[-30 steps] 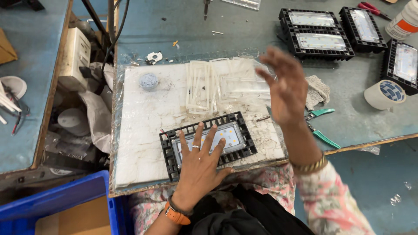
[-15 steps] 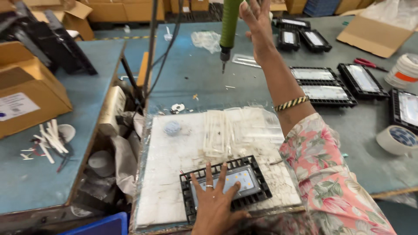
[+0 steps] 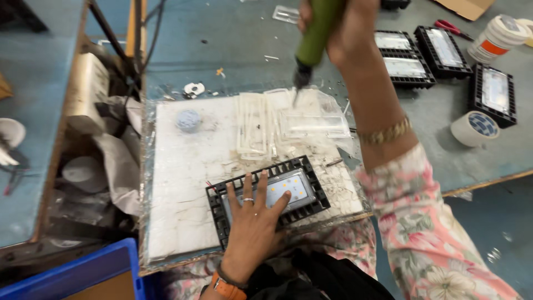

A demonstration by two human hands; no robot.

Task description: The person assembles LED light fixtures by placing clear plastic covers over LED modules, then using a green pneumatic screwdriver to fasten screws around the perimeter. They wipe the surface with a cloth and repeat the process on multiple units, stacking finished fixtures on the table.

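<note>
Black finned lamp housing (image 3: 268, 195) lies on white foam pad (image 3: 183, 183), near pad's front edge, tilted slightly. Left hand (image 3: 252, 214) flat on housing, fingers spread, palm pressing down. Right hand (image 3: 347, 25) raised above pad's far edge, fist wrapped round green electric screwdriver (image 3: 316, 39), tip pointing down over clear plastic frames (image 3: 288, 119). Further out on desk (image 3: 222, 50): more black housings (image 3: 444, 53) at right, tape roll (image 3: 473, 128), blue bin (image 3: 72, 275) at lower left.
</note>
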